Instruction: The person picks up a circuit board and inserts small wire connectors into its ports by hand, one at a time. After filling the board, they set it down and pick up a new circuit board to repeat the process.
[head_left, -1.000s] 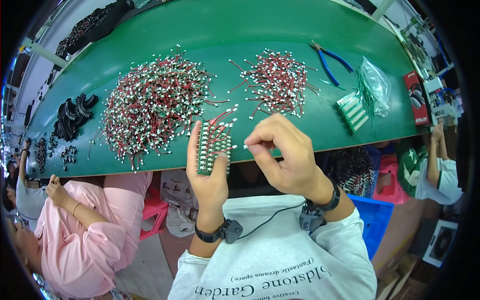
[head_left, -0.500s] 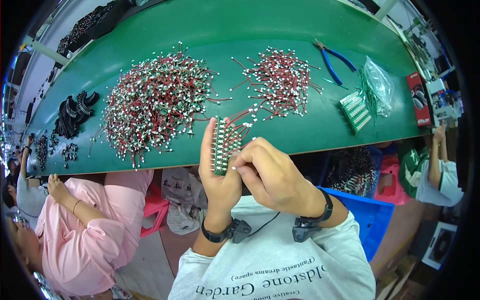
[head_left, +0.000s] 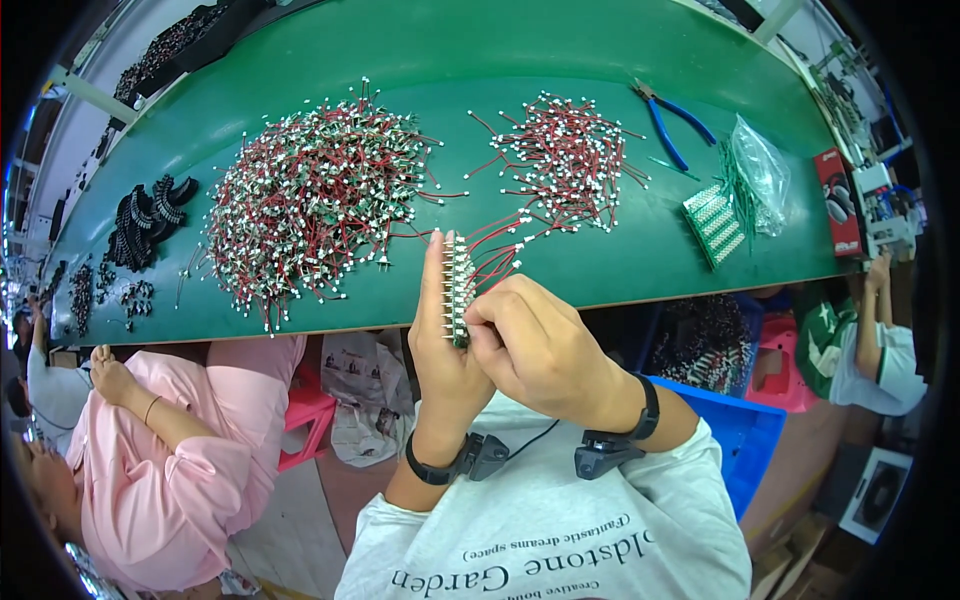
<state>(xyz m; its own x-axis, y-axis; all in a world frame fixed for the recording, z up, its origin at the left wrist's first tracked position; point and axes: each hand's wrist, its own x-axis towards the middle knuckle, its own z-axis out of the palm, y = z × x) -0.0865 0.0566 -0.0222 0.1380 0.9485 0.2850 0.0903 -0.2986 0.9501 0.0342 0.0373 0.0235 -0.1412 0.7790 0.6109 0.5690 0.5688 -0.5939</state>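
Two bare hands meet near the front edge of the green bench (head_left: 400, 100). The left hand (head_left: 440, 350) grips a green circuit board panel (head_left: 458, 290), which stands nearly edge-on, its red wires (head_left: 490, 264) spreading to the right. The right hand (head_left: 540, 345) has thumb and forefinger pinched together at the panel's lower end; what is between them, I cannot tell. Beyond lie a large wire pile (head_left: 320, 200) and a smaller wire pile (head_left: 572, 160).
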